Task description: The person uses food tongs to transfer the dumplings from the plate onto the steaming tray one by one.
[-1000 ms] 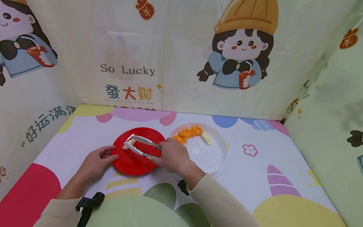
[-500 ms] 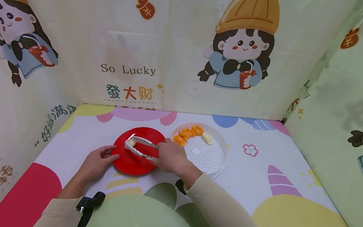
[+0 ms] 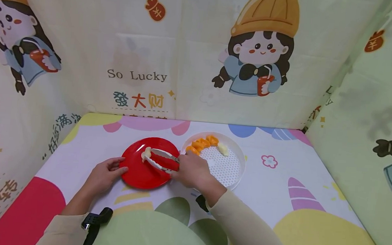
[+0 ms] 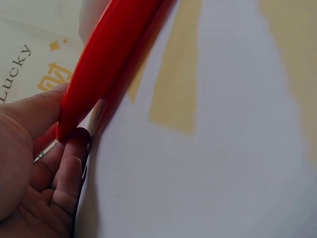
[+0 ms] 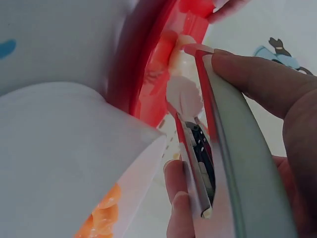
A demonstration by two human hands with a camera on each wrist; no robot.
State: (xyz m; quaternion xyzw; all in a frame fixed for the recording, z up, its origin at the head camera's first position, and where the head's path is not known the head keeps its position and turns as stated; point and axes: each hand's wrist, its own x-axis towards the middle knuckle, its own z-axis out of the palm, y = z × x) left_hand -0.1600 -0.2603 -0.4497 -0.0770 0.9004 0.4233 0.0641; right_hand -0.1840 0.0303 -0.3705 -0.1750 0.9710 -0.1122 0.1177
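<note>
In the head view my right hand grips a pair of silver tongs with pale handles, its thumb lying along one handle in the right wrist view. Between the tongs' tips is a pale cream-coloured piece of food, over the red plate; whether it touches the plate I cannot tell. My left hand pinches the plate's left rim, thumb above and fingers curled beneath the rim in the left wrist view.
Right behind my right hand stands a round white tray with a perforated base. Several orange citrus segments and another pale piece lie along its far side. A patterned cloth covers the table, and printed curtains enclose it.
The tongs have closed on the pale piece, then moved a little to the right with it over the plate. My left hand has stayed at the plate's rim.
</note>
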